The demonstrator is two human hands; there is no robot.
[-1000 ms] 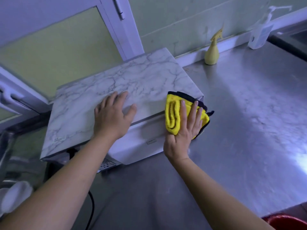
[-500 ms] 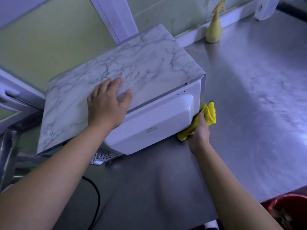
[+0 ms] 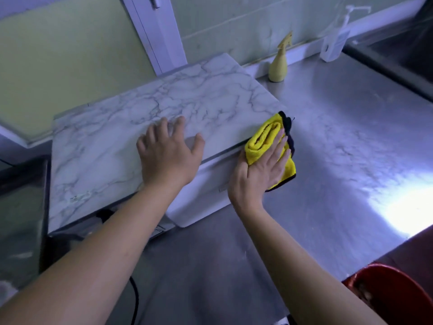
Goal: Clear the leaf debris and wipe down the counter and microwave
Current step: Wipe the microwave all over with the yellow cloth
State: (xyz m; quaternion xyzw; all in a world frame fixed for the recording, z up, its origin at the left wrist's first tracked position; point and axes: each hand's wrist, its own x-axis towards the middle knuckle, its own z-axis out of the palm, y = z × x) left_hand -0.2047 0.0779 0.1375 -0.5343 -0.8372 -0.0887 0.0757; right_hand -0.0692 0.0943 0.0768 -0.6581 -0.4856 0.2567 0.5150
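Now the yellow cloth [image 3: 263, 140] is back up at the right near top corner of the microwave [image 3: 164, 102] (half a second ago it sat low by the door's bottom corner). The right hand [image 3: 260, 171] presses it with straight fingers, nothing clenched. The left hand [image 3: 168, 158] stays flat on the marble top, fingers released.

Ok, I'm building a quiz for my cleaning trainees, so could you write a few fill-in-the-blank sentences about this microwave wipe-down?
1. The right hand presses a ____ cloth against the microwave.
2. The left hand rests flat on the microwave's ____-patterned top.
3. The spray bottle stands ____ on the counter.
Missing words: yellow; marble; upright.
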